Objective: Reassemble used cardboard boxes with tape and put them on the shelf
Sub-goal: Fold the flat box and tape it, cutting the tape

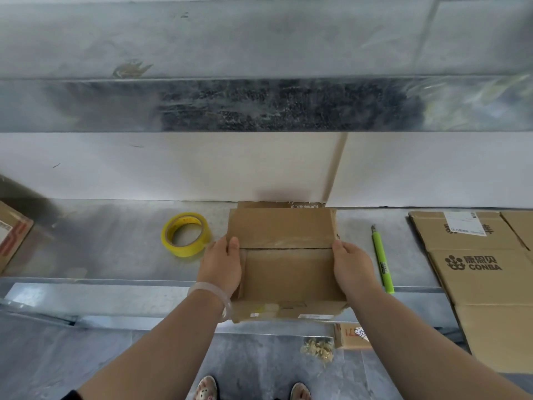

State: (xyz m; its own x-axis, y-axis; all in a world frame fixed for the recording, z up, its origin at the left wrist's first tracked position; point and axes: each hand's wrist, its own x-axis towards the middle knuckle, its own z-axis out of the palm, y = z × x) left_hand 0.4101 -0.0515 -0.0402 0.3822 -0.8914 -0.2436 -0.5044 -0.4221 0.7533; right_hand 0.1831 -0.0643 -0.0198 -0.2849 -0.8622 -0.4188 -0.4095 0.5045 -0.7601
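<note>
The small cardboard box (pixel 284 272) sits at the front of the metal shelf (pixel 115 243), its near flap hanging out past the shelf's front edge and its far side right up against the pale back panel. The left hand (pixel 219 264) and right hand (pixel 353 264) grip it from either side, palms flat to the walls and thumbs hooked over the top by the dark seam across the middle. Just beside the left hand lies a roll of yellow tape (pixel 186 234); to the right, a little apart from the box, a green utility knife (pixel 382 261) lies pointing away from the front edge. Further right, flattened cartons (pixel 490 313) overhang the front edge, one printed "CONBA" beside Chinese characters, with a white shipping label (pixel 464 223) too small to read. There is bare metal between the tape and another box (pixel 11 235) at the far left. The labels on the held box's near flap are blurred.
</note>
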